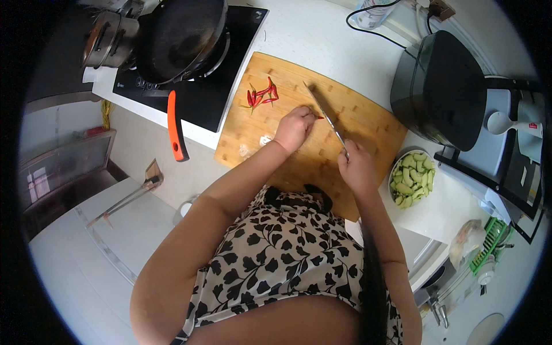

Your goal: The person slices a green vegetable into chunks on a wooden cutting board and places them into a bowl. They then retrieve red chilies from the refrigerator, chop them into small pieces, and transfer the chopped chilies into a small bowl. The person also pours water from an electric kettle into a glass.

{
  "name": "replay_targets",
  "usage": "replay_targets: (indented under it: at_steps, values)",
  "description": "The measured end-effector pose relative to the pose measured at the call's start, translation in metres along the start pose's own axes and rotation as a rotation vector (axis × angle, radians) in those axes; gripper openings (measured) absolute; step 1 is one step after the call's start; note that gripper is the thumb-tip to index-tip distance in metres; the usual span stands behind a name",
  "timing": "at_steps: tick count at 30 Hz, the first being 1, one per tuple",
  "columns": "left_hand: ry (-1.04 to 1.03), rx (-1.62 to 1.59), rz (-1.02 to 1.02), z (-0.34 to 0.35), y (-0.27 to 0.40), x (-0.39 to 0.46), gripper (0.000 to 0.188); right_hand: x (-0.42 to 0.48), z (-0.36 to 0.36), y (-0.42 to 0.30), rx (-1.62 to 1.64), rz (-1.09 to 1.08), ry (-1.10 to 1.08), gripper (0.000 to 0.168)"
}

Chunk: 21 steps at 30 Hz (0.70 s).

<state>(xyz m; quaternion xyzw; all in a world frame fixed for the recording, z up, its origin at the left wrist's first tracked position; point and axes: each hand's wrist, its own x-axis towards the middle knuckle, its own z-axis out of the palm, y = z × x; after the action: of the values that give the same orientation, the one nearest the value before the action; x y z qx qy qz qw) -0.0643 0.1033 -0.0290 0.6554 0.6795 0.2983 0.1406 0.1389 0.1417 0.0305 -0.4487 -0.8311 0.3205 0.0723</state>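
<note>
On a bamboo cutting board my right hand grips a kitchen knife by its handle, the blade slanting away to the upper left. My left hand rests on the board with its fingers curled around a red chili pepper. The chili's red end pokes out beside the blade; the rest is hidden under my fingers. Several whole red chilies lie in a loose cluster at the board's far left. Garlic-like white pieces sit near my left wrist.
At the upper left, a black wok with an orange handle stands on a gas hob, beside a steel pot. Right of the board are a bowl of sliced green vegetable and a dark appliance.
</note>
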Motion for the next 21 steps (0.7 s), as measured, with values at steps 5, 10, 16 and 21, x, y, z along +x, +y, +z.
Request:
replay_targets:
  at_steps: [5,10,16,21]
  values:
    - [0.005,0.043,0.132,-0.005,-0.001,0.007,0.013,0.002,0.009,-0.003,-0.047,0.135,-0.092,0.030]
    - [-0.016,0.089,0.229,-0.006,-0.011,0.000,0.021,-0.003,0.003,-0.017,-0.058,0.074,-0.069,0.030]
    - [-0.027,0.038,0.228,-0.002,-0.017,-0.006,0.024,-0.007,0.004,-0.013,-0.065,0.052,-0.061,0.032]
    - [-0.042,0.001,0.216,-0.004,-0.020,-0.007,0.026,-0.004,-0.002,-0.018,-0.103,0.072,-0.134,0.033]
